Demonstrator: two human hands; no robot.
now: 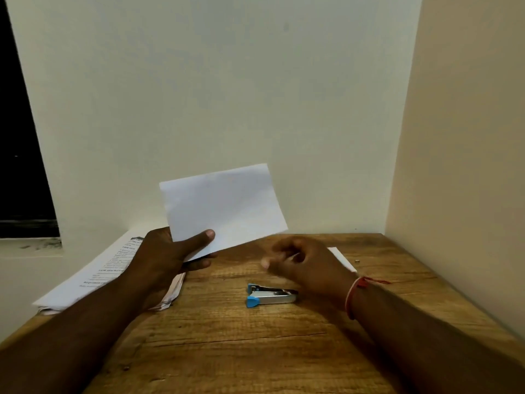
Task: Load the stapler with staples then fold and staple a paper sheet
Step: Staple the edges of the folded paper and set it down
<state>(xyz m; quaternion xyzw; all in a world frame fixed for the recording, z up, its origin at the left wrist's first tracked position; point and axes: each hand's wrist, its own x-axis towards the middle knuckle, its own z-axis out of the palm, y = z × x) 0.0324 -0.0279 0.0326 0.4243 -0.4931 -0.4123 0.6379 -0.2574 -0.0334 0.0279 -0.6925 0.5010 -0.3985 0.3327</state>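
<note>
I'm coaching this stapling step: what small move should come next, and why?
Probably the right hand should drop and grip the stapler. The hand hovers empty beside it, the stapler lies untouched on the table, and the left hand holds the paper raised.

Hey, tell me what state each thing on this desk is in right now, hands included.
paper sheet: folded, held up off the table.
left hand: pinches the sheet's lower corner.
right hand: empty, fingers loosely curled, near the stapler.
stapler: lying on the table, untouched.
printed stack: flat on the table.
</note>
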